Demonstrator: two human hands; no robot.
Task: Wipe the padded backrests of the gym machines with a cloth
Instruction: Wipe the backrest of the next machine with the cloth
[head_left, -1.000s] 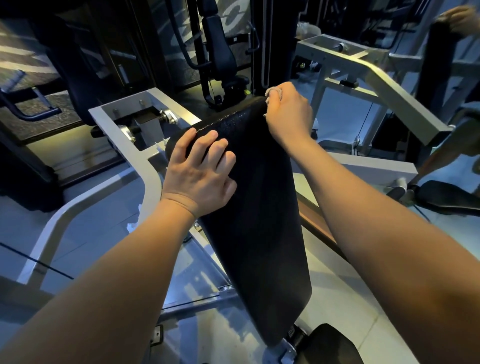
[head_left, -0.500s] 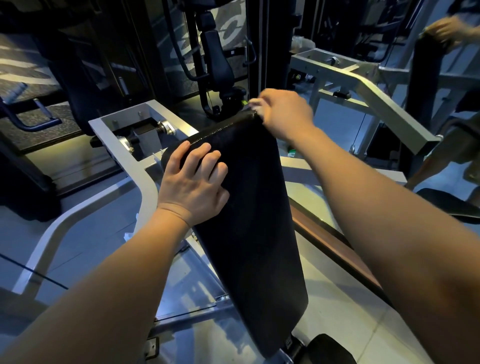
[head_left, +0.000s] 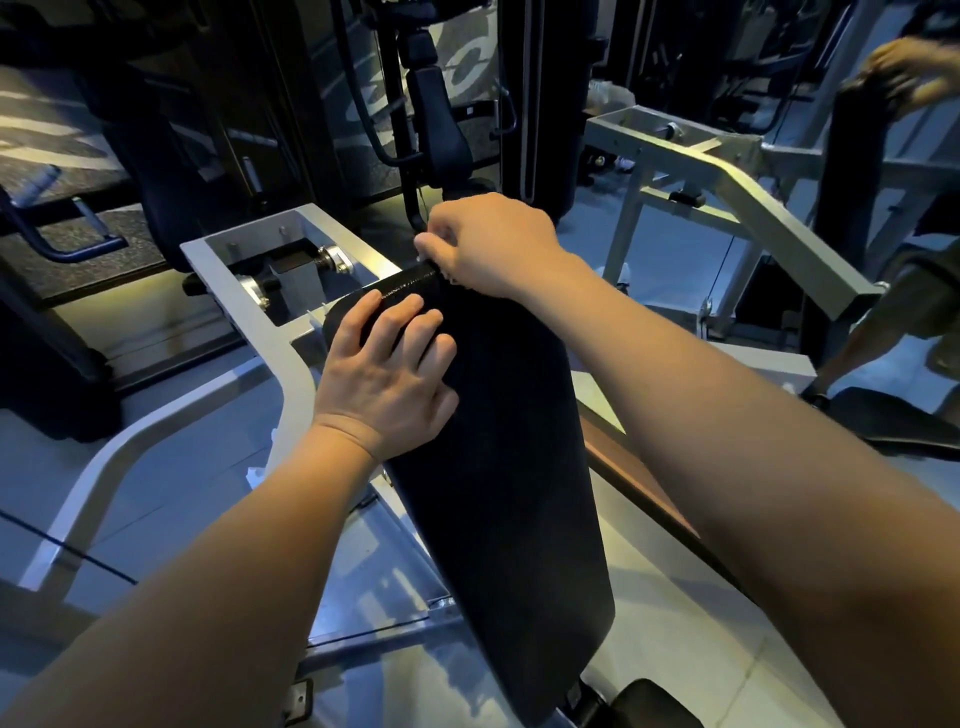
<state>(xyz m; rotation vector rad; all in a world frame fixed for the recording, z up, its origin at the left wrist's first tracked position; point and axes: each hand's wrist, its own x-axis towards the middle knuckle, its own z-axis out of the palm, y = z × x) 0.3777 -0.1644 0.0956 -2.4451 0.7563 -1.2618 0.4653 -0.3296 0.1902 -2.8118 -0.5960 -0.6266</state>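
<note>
The right hand (head_left: 493, 247) has travelled leftward along the top edge of the backrest (head_left: 498, 457): a second ago it sat at the pad's far right corner, and now it is curled over the middle of that edge, nearer the left corner. It is clenched, and the cloth it should be holding is almost entirely hidden inside the fist; only a pale scrap shows at the fingertips (head_left: 427, 243), so I cannot tell for certain how it is gripped. The left hand (head_left: 387, 374) has barely shifted. It lies flat and unclenched, fingers spread on the upper left part of the pad beside the grey frame (head_left: 260, 306), steadying it. Judging from this, the top edge is being wiped in one sideways pass that is nearly finished, while the long front face below the hands likely remains to be done on this machine.
</note>
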